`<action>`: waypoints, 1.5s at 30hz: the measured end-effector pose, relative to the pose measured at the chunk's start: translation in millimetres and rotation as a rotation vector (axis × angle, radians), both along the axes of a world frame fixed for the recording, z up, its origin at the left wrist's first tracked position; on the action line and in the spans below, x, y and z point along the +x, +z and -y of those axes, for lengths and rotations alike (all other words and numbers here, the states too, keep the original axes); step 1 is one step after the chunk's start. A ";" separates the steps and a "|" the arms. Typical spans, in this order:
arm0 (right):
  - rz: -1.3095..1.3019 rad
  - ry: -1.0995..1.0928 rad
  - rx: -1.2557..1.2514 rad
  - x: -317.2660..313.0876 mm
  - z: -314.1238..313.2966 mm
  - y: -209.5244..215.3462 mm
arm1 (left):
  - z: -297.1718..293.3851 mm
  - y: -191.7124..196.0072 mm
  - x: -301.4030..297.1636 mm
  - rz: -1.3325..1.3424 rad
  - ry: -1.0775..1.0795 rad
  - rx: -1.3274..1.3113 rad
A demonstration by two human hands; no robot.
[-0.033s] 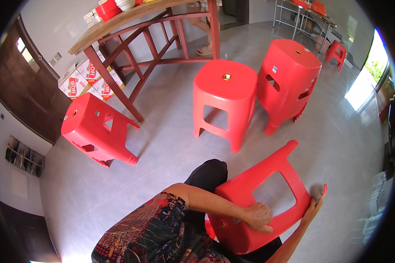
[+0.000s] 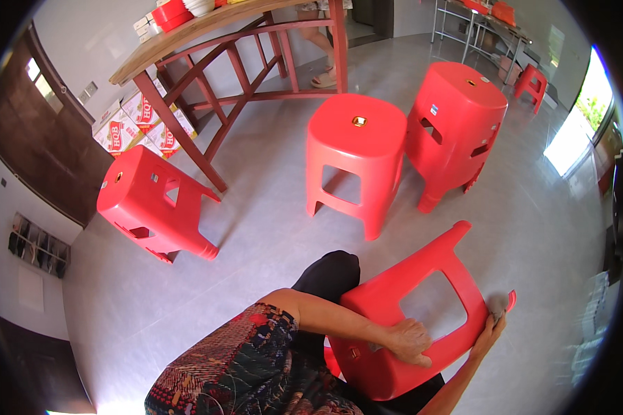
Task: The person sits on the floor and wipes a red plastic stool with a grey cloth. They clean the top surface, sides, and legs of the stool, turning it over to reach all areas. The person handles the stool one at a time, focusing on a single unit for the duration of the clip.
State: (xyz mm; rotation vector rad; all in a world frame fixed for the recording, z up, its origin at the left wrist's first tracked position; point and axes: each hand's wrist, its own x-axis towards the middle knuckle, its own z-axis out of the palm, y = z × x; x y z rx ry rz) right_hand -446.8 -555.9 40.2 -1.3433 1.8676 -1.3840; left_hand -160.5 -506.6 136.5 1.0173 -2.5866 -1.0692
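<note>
A red plastic stool (image 2: 403, 377) lies tipped on its side across my lap, its legs pointing up and to the right. My left hand (image 2: 408, 342) is closed, its curled fingers pressed against the stool's side by a small opening near the seat. At the leg on the right, my right hand (image 2: 490, 335) grips a grey cloth or pad (image 2: 496, 305) against the red plastic. Part of the right-hand fingers is hidden behind the leg. Beneath the tilted seat, another bit of red shows by my dark trousers (image 2: 329, 270).
Ahead stand a red stool (image 2: 356, 131) and a taller stack of red stools (image 2: 457, 93). Another red stool (image 2: 142, 200) is at the left, before a wooden table (image 2: 208, 34) with boxes (image 2: 118, 131) under it. A person's legs (image 2: 320, 52) show behind the table.
The grey cloth has shifted very slightly at the stool leg with my right hand. My left hand and the stool keep their places.
</note>
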 end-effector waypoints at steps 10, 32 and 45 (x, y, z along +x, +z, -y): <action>-0.128 0.026 -0.229 153.6 -168.9 56.2 | 8.3 -6.0 -4.9 0.042 -0.005 0.068; -0.170 0.090 -0.218 -53.4 92.6 -47.7 | 24.6 -13.6 -1.5 0.009 -0.033 0.072; -0.316 -0.108 -0.139 119.9 -89.7 40.6 | 13.5 -0.5 6.2 0.124 0.076 0.154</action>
